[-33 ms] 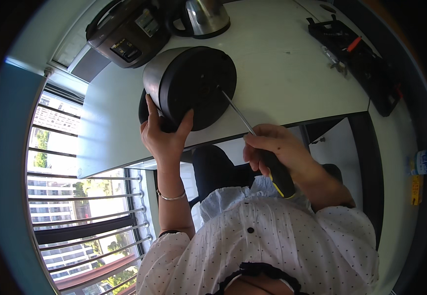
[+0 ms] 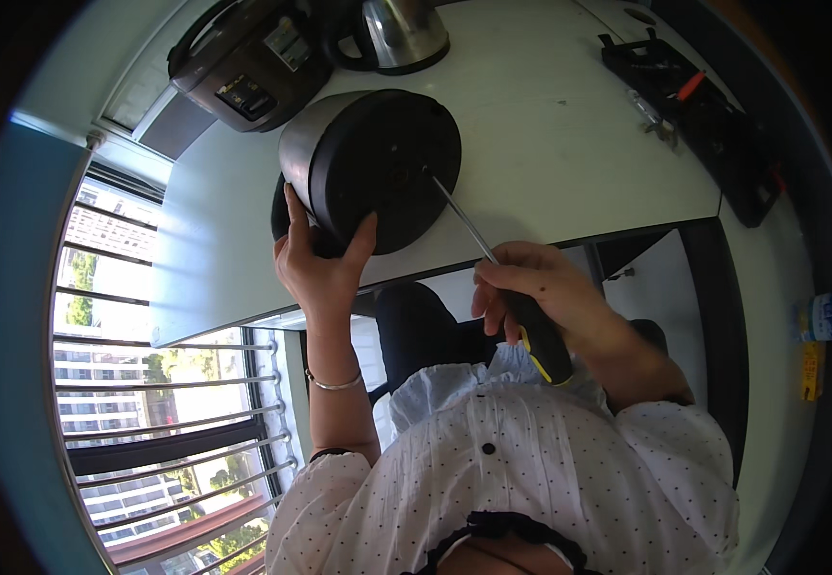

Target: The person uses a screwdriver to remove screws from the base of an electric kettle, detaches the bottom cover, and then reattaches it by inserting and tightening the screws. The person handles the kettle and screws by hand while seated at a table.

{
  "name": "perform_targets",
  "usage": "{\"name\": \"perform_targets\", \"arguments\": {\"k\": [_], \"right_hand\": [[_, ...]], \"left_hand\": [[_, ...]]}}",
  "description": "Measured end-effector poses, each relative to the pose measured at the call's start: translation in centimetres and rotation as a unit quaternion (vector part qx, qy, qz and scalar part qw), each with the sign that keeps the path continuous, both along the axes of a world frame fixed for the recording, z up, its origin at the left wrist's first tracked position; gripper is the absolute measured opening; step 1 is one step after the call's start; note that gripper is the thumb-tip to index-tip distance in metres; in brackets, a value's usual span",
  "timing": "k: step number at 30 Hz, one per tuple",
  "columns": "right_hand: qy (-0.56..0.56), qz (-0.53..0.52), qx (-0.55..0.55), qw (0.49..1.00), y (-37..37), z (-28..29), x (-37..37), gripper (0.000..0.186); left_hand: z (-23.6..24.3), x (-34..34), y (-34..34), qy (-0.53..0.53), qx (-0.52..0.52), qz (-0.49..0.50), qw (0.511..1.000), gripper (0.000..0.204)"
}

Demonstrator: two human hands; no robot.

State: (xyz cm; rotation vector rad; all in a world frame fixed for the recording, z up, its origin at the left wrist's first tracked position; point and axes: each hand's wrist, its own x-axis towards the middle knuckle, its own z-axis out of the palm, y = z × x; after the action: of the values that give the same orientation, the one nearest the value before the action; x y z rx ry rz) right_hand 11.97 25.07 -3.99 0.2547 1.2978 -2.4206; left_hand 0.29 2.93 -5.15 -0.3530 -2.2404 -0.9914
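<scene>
A round appliance [image 2: 296, 144] with a silver metal body lies tipped on the table, its black base [image 2: 378, 216] facing me. My left hand [image 2: 318, 264] grips its lower edge, thumb on the base and fingers along the metal side. A black part that looks like a handle shows partly behind that hand. In my right hand [image 2: 550, 287] is a screwdriver [image 2: 543, 340] with a black and yellow handle. Its thin metal shaft slants up to the left, and the tip meets a small hole in the base. Whether a screw sits there I cannot tell.
Behind the appliance stand a dark brown cooker [image 2: 253, 77] and a steel kettle [image 2: 402, 38]. An open black tool case [image 2: 704, 125] lies at the right of the white table [image 2: 531, 144], with small metal pieces beside it. A barred window [image 2: 167, 383] is at my left.
</scene>
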Motion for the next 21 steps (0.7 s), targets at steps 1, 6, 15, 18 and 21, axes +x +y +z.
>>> {"name": "perform_targets", "arguments": {"k": [1,6,15,18,21], "right_hand": [[-0.005,0.0,0.03,1.0,-0.1,0.1,0.0,0.028],[0.075,-0.004,0.085,0.994,0.5,-1.7,-0.1,0.029],[-0.015,0.088,-0.358,0.929,1.5,-3.3,-1.8,0.029],[-0.024,0.116,-0.476,0.871,0.8,-4.7,-2.2,0.03],[0.007,0.108,-0.43,0.896,0.5,-5.3,-2.2,0.031]], "left_hand": [[0.0,0.0,0.1,-0.014,0.023,-0.005,1.0,0.088],[0.2,0.2,0.1,-0.01,0.004,0.005,1.0,0.088],[0.0,-0.1,-0.2,0.002,0.002,-0.006,1.0,0.087],[-0.3,-0.4,-0.3,0.018,-0.004,-0.007,1.0,0.087],[-0.3,-0.3,-0.4,0.012,0.007,-0.007,1.0,0.087]]}}
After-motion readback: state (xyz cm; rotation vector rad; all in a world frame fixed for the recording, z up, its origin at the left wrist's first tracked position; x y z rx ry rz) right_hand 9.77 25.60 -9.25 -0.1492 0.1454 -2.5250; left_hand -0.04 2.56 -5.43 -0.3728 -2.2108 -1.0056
